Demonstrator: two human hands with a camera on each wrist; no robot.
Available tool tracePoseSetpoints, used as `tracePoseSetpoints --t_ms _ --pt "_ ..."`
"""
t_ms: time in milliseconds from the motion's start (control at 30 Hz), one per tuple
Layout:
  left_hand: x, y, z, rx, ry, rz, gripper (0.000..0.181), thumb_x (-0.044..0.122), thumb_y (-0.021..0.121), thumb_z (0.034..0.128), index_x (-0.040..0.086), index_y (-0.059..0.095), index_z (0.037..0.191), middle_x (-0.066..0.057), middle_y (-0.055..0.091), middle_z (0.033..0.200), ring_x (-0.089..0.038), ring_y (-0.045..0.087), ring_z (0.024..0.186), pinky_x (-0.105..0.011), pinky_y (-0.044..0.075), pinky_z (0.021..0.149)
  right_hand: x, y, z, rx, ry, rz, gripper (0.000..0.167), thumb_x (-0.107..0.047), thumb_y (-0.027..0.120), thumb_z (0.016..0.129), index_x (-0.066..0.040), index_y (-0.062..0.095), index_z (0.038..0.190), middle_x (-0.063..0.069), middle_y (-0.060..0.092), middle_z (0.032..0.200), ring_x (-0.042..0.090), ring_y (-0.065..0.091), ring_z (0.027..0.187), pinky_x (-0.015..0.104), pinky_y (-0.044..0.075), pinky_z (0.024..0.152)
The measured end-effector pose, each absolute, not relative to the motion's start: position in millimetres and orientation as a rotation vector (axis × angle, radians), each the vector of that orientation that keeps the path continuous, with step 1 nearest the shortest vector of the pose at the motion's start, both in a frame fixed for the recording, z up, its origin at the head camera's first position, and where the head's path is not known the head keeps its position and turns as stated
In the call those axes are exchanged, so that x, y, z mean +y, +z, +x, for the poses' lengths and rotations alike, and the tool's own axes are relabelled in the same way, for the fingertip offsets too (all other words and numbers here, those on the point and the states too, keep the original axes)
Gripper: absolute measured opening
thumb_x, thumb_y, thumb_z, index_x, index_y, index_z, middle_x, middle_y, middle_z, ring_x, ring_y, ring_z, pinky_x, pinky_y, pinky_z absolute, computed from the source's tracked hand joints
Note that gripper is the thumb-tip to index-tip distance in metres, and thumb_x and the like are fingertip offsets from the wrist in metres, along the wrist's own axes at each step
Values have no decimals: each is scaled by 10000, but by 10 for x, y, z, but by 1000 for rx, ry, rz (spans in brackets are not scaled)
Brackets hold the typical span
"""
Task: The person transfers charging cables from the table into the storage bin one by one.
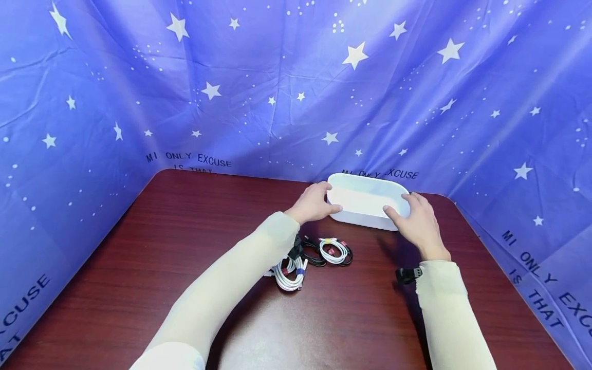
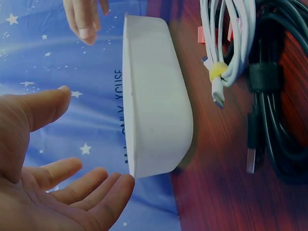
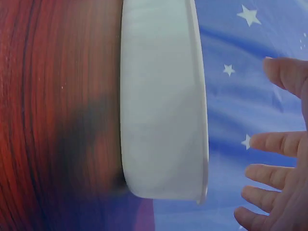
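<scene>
A white oval plastic bin (image 1: 361, 220) stands upright near the table's back edge, its inside visible from above. My left hand (image 1: 312, 202) is at its left end, thumb over the front rim. In the left wrist view this hand (image 2: 62, 178) has its fingers spread, and a gap separates the thumb from the bin (image 2: 156, 96). At the opposite end is my right hand (image 1: 421, 223), thumb toward the front rim. The right wrist view shows its fingers (image 3: 276, 144) spread and apart from the bin wall (image 3: 161, 106).
In front of the bin lie coiled cables: a white one (image 1: 344, 253) with a yellow tie, black ones (image 2: 269, 125), and a white bundle (image 1: 288, 284) with a blue tie under my left forearm. A blue star-patterned curtain (image 1: 277, 67) surrounds the brown table (image 1: 176, 231).
</scene>
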State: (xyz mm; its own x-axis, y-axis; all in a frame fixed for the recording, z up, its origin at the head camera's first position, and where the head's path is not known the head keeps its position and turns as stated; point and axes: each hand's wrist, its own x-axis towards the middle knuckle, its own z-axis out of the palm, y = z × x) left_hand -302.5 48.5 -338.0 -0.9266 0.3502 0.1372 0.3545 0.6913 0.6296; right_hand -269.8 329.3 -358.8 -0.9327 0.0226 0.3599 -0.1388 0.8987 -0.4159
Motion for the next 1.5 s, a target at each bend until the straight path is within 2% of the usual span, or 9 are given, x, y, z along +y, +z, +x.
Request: tracePoseSetpoints --t_ms 233,467,667,733,833,967,1100,1267,1500 --pt "586 -3424 -3109 -2912 -1070 -471 649 374 721 835 40 497 1345 -91 566 1299 -224 494 1213 -328 400 1004 3367 -3651 -2764 -2666 787 61 773 -463 602 889 97 390 1379 317 383 1388 439 300 1313 551 242 1065" --pt "649 -3546 -3179 -2950 -1131 -426 642 356 738 821 14 519 1318 -103 570 1296 -235 507 1196 -322 407 996 3445 -3705 -2780 -2695 905 16 780 -467 624 881 105 400 1362 318 492 1278 440 463 1159 571 361 961" --pt "676 -3610 -3209 -2927 -1206 -368 548 338 750 809 12 574 1212 -86 620 1149 -213 559 1056 -289 448 907 3465 -3724 -2759 -2751 966 -107 896 -513 624 864 114 290 1410 339 419 1340 462 422 1210 581 342 989" --pt "687 -3617 -3216 -2923 -1243 -337 554 349 744 815 14 569 1219 -84 616 1148 -214 560 1060 -289 448 906 3473 -3740 -2760 -2769 985 -152 937 -536 612 862 111 247 1433 343 378 1382 473 387 1250 588 323 1008" --pt "708 -3621 -3225 -2924 -1274 -317 609 374 726 828 4 538 1274 -98 600 1205 -227 551 1111 -301 442 936 3487 -3771 -2764 -2775 1033 -195 936 -561 601 859 96 262 1434 334 380 1392 468 391 1250 588 326 1008" --pt "739 -3634 -3236 -2936 -1273 -310 687 381 716 837 -12 479 1348 -122 555 1306 -244 515 1192 -312 419 985 3507 -3822 -2780 -2750 1097 -192 837 -543 610 865 85 373 1365 307 469 1311 421 467 1150 559 374 955" --pt "765 -3648 -3243 -2947 -1256 -273 690 372 721 837 -4 471 1359 -123 546 1323 -247 504 1210 -312 413 995 3509 -3860 -2790 -2713 1139 -187 758 -482 640 868 93 416 1308 286 509 1250 371 483 1082 502 396 914" --pt "784 -3664 -3253 -2938 -1245 -208 629 356 734 826 4 515 1299 -112 592 1236 -242 548 1131 -309 444 946 3498 -3899 -2816 -2658 1202 -192 658 -411 658 874 96 458 1242 257 537 1183 326 491 1028 427 399 887" --pt "825 -3706 -3274 -2895 -1308 -165 552 310 761 809 17 538 1221 -95 620 1130 -236 575 1044 -302 464 896 3512 -3937 -2825 -2628 1261 -215 671 -405 659 876 73 448 1297 238 536 1215 296 492 1060 392 400 893"
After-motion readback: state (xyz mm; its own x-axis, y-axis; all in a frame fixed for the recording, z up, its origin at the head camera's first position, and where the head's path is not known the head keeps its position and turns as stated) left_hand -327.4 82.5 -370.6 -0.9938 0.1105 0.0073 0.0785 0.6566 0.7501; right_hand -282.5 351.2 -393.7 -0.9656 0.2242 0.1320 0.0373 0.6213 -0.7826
